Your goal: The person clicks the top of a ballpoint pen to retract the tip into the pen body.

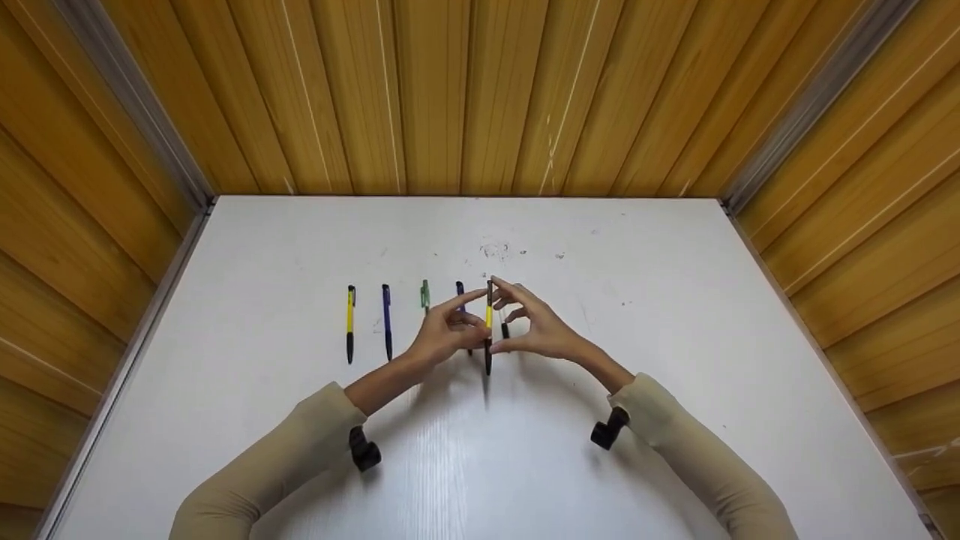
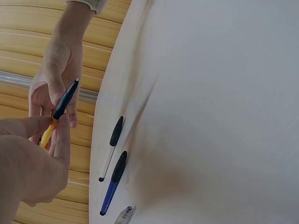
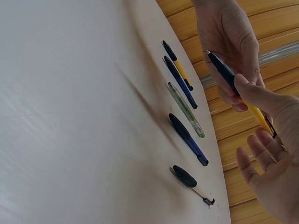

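Note:
A yellow ballpoint pen (image 1: 489, 318) with a dark grip section is held above the table, its writing tip toward the person. My left hand (image 1: 442, 331) pinches its barrel between thumb and fingers. From the other side my right hand (image 1: 546, 330) holds the same pen, thumb on the dark grip section and index fingertip at the clip end. In the right wrist view the bare metal tip of the yellow pen (image 3: 223, 69) shows. Below the hands lie a blue pen (image 3: 188, 139) and a pale-barrelled pen with a black grip (image 3: 185, 176), both partly hidden in the head view.
Left of the hands lie another yellow pen (image 1: 350, 319), a blue pen (image 1: 387, 319) and a clear green pen (image 3: 187, 110), roughly parallel in a row. The white table (image 1: 480, 465) meets wood-panelled walls (image 1: 465, 97) at the back and sides.

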